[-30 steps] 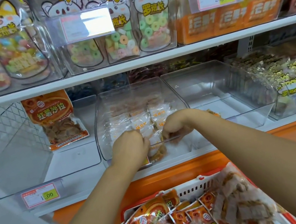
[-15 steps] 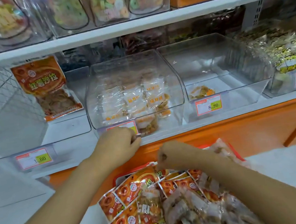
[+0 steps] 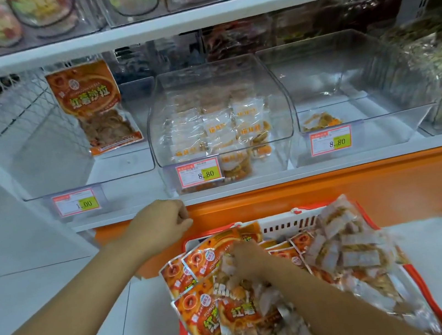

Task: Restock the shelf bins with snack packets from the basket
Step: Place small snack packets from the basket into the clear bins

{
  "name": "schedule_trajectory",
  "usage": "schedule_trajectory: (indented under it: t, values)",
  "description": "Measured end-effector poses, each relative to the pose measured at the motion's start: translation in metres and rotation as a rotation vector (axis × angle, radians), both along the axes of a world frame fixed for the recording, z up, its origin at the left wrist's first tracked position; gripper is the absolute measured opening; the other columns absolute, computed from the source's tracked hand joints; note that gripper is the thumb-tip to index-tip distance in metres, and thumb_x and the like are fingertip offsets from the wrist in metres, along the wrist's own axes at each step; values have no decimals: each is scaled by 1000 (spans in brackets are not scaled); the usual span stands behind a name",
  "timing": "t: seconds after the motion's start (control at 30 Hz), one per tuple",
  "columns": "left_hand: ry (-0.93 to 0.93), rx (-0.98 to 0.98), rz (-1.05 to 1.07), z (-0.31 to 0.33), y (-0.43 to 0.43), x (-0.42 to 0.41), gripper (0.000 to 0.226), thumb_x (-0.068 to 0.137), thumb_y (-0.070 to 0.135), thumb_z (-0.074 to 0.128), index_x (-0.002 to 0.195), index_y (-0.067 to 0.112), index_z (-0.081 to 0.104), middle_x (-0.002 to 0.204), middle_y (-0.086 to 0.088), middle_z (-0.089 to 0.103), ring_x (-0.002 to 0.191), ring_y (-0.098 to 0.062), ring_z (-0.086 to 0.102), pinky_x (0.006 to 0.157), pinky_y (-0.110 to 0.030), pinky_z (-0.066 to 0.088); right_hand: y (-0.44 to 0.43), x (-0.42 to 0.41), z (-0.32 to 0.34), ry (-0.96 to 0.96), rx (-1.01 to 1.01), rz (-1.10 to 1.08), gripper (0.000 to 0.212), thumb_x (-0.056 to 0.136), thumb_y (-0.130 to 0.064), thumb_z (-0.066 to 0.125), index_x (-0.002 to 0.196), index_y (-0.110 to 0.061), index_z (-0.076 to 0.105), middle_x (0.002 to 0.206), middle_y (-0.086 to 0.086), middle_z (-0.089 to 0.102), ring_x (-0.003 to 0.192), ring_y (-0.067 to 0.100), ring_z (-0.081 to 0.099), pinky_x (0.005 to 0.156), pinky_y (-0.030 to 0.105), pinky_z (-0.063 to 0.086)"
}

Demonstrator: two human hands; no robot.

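Digging thru packets (image 3: 199, 257) in the basket (image 3: 281, 226) w/ right hand (image 3: 247, 258), grip unclear; left hand (image 3: 159, 226) hovers curled & empty below the bin (image 3: 215, 81), prob. ready to load.

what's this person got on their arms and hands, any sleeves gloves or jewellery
Nothing worn shows: both forearms are bare to the frame edge, no sleeves, gloves, watch or bracelet. The left hand has no ring in view; the right hand is too blurred to tell.

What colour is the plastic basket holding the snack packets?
Basket: red rim, white slotted wall; head view.
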State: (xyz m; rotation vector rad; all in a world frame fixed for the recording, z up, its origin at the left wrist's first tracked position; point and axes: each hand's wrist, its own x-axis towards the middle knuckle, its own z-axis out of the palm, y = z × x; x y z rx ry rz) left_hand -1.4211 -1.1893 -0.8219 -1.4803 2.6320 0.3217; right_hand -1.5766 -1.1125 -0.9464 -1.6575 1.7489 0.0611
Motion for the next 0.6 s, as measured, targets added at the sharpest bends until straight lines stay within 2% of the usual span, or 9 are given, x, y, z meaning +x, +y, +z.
schedule_trajectory:
  t: [0.1,0.17,0.23,0.3,0.37,0.43,0.47,0.53,0.6]
  values:
    - [-116,204,-27,-9,8,-4,19,88,36,63,98,21,67,100,4,69,86,-9,63,76,-28,54,-1,-3,6,-84,-19,-40,41,91,-29,61,121,-1,56,97,6,55,100,22,50,78,23,39]
    - [-159,305,-56,-14,12,-8,30,85,40,67,107,20,65,107,3,68,89,-9,63,72,-23,52,-1,-8,14,-178,-56,-85,30,91,-28,62,111,-6,59,95,4,53,93,19,52,70,21,37]
    - [-139,349,-69,-17,16,-12,53,79,45,71,124,20,56,119,3,63,100,-12,61,80,-24,52,0,-17,24,-277,-112,-126,17,89,-29,63,96,-16,54,94,2,52,80,13,50,64,21,37]
    - [-71,373,-62,-19,19,-16,79,74,48,75,139,21,41,134,2,54,115,-15,55,91,-28,49,3,-30,40,-367,-160,-145,20,87,-29,66,88,-16,49,90,3,54,76,17,51,68,29,45]
    - [34,417,-36,-16,24,-22,88,72,46,78,144,20,34,138,2,50,119,-16,53,95,-27,47,7,-46,61,-437,-207,-147,26,83,-30,71,88,-13,53,88,8,60,78,25,56,75,40,52]
    - [151,460,-21,-14,24,-29,73,71,43,80,133,22,48,119,3,61,102,-12,58,81,-23,48,12,-61,87,-496,-233,-153,30,79,-32,74,86,-11,53,81,9,58,72,25,55,73,42,51]
    - [224,477,-31,-12,24,-32,55,71,43,80,118,25,59,101,4,64,89,-11,59,70,-22,46,14,-68,100,-514,-241,-155,30,80,-31,75,82,-14,51,76,7,55,67,23,52,67,38,49]
    - [388,495,-59,-3,23,-40,24,70,42,80,87,28,70,75,-2,62,68,-14,53,59,-26,36,17,-80,129,-516,-277,-148,31,81,-27,74,75,-21,45,67,-8,45,56,7,42,55,18,38]
    - [544,471,-82,10,22,-49,16,71,35,82,79,25,72,67,-9,63,58,-10,48,57,-25,32,19,-91,159,-496,-332,-117,26,79,-22,76,78,-23,51,62,-19,53,53,-4,47,54,8,38]
